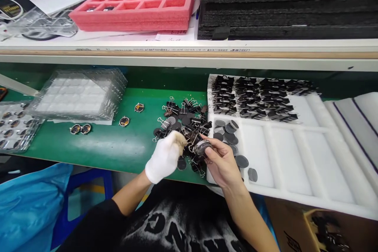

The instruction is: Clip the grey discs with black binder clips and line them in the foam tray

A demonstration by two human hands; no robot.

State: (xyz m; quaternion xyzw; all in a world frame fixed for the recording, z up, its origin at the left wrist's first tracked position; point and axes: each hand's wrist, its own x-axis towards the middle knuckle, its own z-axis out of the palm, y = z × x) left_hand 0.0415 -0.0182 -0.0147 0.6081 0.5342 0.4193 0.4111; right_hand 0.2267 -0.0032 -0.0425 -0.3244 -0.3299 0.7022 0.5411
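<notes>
My right hand (223,161), bare, pinches a round dark piece with a shiny rim (201,147) between thumb and fingers. Black binder clips show at the far side of that piece. My left hand (165,156) wears a white glove, and its closed fingers meet the wire handles of a binder clip (191,137) beside the round piece. Exactly how the clip sits on the piece is hidden. Beneath and beyond both hands lies a loose heap of black binder clips (169,106) mixed with dark grey discs (182,163).
A white foam tray (283,157) at right bears rows of clipped pieces (251,96) and loose grey discs (231,138). Stacked clear plastic trays (79,90) and several round watch-like parts (124,121) lie left. A shelf edge (177,60) crosses above, carrying a pink foam tray (132,21).
</notes>
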